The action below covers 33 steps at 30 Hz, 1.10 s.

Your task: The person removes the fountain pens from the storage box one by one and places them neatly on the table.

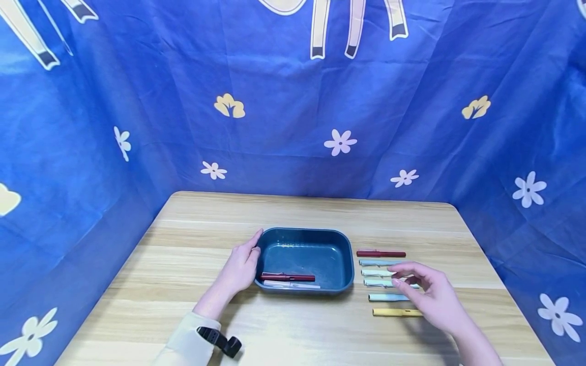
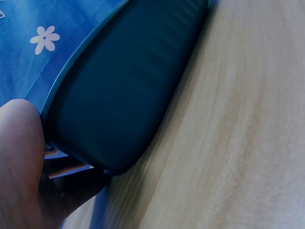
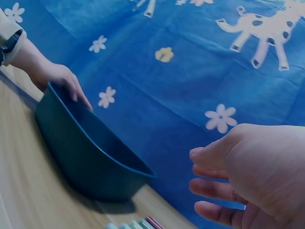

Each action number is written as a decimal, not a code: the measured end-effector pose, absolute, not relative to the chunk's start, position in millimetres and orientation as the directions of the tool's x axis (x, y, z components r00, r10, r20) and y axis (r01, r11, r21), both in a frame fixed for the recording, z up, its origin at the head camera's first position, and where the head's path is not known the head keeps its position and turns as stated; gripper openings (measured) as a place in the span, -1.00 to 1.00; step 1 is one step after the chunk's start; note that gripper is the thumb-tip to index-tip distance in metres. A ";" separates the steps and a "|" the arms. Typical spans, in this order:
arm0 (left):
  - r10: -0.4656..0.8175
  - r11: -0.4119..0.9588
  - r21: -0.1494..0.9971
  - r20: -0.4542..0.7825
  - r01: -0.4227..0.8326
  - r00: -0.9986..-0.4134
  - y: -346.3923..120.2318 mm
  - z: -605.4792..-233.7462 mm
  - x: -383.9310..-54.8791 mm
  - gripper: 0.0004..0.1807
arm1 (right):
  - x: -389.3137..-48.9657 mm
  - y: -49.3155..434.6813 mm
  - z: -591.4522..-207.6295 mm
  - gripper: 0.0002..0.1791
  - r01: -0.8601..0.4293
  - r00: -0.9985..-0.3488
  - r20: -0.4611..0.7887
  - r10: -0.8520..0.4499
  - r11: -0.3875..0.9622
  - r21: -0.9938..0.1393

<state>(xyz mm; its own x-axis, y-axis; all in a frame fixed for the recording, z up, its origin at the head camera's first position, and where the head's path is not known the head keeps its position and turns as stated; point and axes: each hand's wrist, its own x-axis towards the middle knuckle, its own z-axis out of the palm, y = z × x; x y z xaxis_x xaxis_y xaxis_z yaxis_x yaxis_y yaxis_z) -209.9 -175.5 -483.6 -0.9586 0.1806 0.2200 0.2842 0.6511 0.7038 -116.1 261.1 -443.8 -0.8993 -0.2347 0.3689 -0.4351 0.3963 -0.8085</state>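
A dark teal rectangular tub [image 1: 302, 294] stands on the table, and my left hand [image 1: 239, 267] grips its left end by the rim. Inside, along the near wall, lie a dark red pen [image 1: 288, 277] and a white pen [image 1: 293, 285]. My right hand [image 1: 428, 292] hovers over a column of pens right of the tub, thumb and fingers parted and nothing between them. From far to near, the column has a dark red pen [image 1: 380, 253], a blue pen [image 1: 377, 263], two pale green pens [image 1: 375, 273], a light blue pen [image 1: 389, 297] and a yellow pen [image 1: 396, 312].
The wooden table [image 1: 293, 330] meets a blue patterned cloth [image 1: 284, 152] at the back and both sides. A black strap [image 1: 220, 339] with a small device circles the left sleeve.
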 end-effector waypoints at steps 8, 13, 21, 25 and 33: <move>0.179 0.648 0.705 0.224 0.286 -0.958 -176.6 -484.6 -209.3 -0.48 | -129.2 221.0 -428.9 -0.68 -0.441 -0.890 0.360 -0.278 0.330 -0.835; 0.181 0.648 0.705 0.225 0.288 -0.958 -177.0 -486.0 -208.8 -0.47 | -135.2 194.3 -414.9 -0.69 -0.476 -0.866 0.391 -0.311 0.279 -0.834; 0.183 0.644 0.693 0.272 0.325 -0.945 -175.8 -487.6 -210.1 -0.48 | -147.5 167.7 -418.3 -0.74 -0.432 -0.874 0.326 -0.361 0.267 -0.862; 0.179 0.652 0.691 0.262 0.314 -0.948 -176.0 -487.5 -210.7 -0.48 | -154.3 155.5 -419.3 -0.74 -0.406 -0.873 0.288 -0.393 0.261 -0.876; 0.177 0.653 0.693 0.252 0.305 -0.951 -176.5 -485.8 -210.0 -0.48 | -178.8 136.2 -447.9 -0.76 -0.335 -0.879 0.197 -0.435 0.268 -0.903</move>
